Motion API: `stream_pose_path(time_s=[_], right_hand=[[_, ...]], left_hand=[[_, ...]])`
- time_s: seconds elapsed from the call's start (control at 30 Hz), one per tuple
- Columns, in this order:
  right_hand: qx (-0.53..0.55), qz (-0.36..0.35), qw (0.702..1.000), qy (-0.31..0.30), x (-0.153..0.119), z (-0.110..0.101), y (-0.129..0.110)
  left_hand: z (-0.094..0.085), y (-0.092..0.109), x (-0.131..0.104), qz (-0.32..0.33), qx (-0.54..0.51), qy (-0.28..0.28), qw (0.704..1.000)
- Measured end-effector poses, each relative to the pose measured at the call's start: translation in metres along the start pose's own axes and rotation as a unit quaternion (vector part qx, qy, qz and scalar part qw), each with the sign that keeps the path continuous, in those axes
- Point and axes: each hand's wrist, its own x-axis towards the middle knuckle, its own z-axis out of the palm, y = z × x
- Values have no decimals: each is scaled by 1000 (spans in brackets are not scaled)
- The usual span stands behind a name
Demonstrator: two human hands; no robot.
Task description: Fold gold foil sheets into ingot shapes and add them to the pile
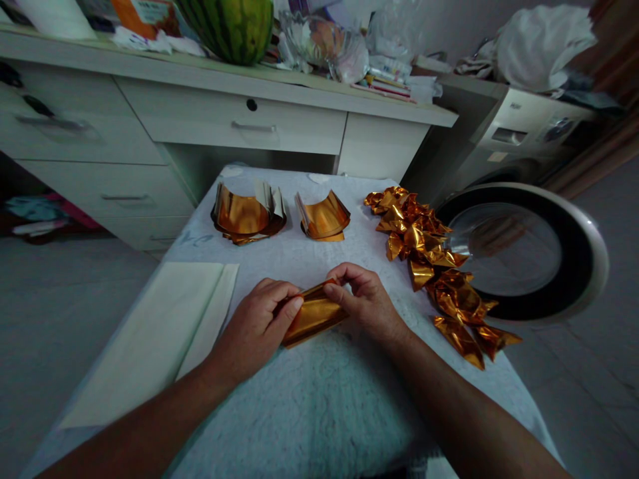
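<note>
Between my two hands is a sheet of shiny gold foil paper point(317, 319), its far edge folded or rolled over. My left hand point(264, 322) pinches that edge at the left end, thumb on top. At the right end my right hand point(367, 299) grips the same edge between thumb and fingers. Beyond them stand two curled stacks of gold foil sheets, a larger left stack point(244, 213) and a smaller right stack point(325, 216). A heap of folded gold foil pieces point(419, 233) runs down the right side of the cloth.
Pale paper sheets point(144, 332) lie on the left of the cloth-covered table point(299, 412). A washing machine's open round door point(594, 253) stands close on the right. Behind is a white desk with drawers point(294, 130), bearing a watermelon point(229, 26) and a glass bowl point(299, 40).
</note>
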Motion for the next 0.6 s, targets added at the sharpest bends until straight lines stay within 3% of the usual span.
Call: stream_pose_path(time_s=[0.17, 0.37, 0.47, 0.6], right_hand=[[20, 22, 1000, 0, -2, -2, 1], [-42, 42, 998, 29, 2, -6, 5], [-138, 21, 988, 60, 3, -8, 7], [-319, -22, 943, 95, 4, -5, 9]], left_hand=[[0, -1, 0, 1, 6, -3, 1000], [0, 0, 0, -42, 12, 8, 999], [1, 1, 1, -66, 22, 8, 998], [3, -1, 2, -51, 74, 18, 996]])
